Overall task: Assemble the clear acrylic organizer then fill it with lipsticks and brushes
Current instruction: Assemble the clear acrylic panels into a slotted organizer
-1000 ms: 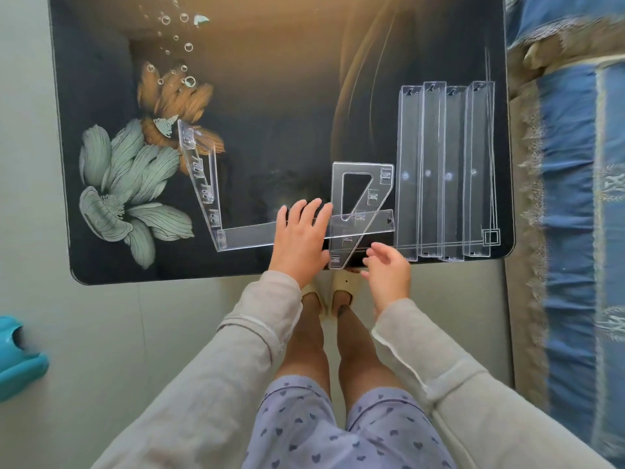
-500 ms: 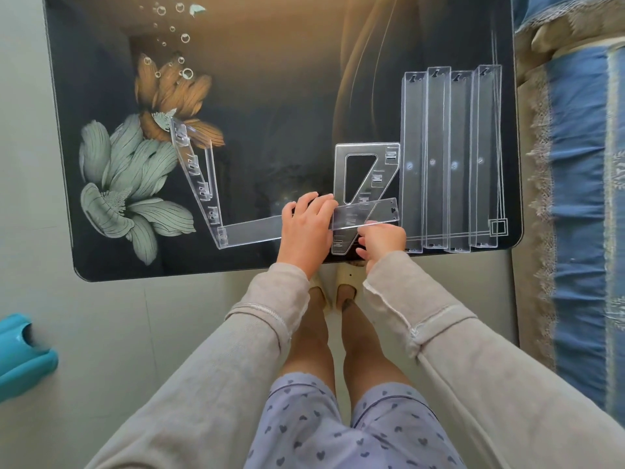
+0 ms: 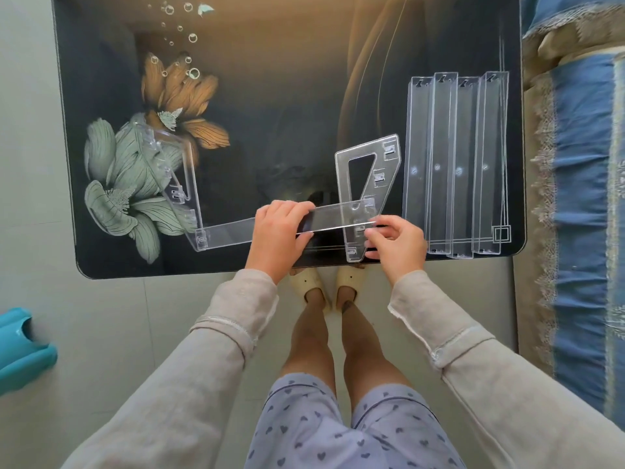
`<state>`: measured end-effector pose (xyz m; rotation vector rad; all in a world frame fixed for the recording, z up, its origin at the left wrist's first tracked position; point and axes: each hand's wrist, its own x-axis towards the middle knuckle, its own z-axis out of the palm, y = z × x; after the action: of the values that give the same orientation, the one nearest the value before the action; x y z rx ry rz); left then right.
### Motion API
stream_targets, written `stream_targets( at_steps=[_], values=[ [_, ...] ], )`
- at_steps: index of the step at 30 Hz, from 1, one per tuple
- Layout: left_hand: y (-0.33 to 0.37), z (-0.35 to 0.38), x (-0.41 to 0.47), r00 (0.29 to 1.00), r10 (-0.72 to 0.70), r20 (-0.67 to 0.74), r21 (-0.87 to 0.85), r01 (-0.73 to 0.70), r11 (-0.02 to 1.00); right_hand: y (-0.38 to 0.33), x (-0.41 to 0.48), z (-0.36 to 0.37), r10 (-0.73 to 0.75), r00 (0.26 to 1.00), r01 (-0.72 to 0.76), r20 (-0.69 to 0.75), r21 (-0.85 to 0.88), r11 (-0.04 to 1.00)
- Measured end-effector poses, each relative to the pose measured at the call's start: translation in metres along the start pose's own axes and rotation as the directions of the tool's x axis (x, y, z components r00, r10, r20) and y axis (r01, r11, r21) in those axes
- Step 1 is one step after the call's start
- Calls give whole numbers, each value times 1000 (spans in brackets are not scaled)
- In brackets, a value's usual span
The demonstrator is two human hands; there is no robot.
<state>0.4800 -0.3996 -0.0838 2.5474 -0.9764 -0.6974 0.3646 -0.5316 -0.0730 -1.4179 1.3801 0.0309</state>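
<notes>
Clear acrylic strip runs left to right, left hand gripping its middle, right hand pinching its right end.

I count two hands at work, the left hand and the right hand, gripping one long clear strip between them. There are two clear side panels, the standing panel out past the left hand and the flat panel just beyond the right hand, and four spare strips lie side by side right of it. Two pale slippers show below the hands, and one teal object sits far left.
</notes>
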Motion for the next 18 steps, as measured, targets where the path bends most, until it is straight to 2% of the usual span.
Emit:
stream_targets(
  at_steps=[4,8,12,18],
  values=[
    [-8,-1,0,999,23,37,41,-24,999,-6,8,-4,-86,992,77,-89,-105,992],
    [-8,3,2,999,12,29,52,-14,999,-16,18,-6,-168,983,149,-76,-211,966],
    [-4,6,4,999,44,20,69,-45,997,-25,22,-9,-259,966,242,-7,-333,911],
    [25,17,15,987,143,75,101,-150,983,-33,24,-9,-286,942,337,179,-476,813]
  ],
)
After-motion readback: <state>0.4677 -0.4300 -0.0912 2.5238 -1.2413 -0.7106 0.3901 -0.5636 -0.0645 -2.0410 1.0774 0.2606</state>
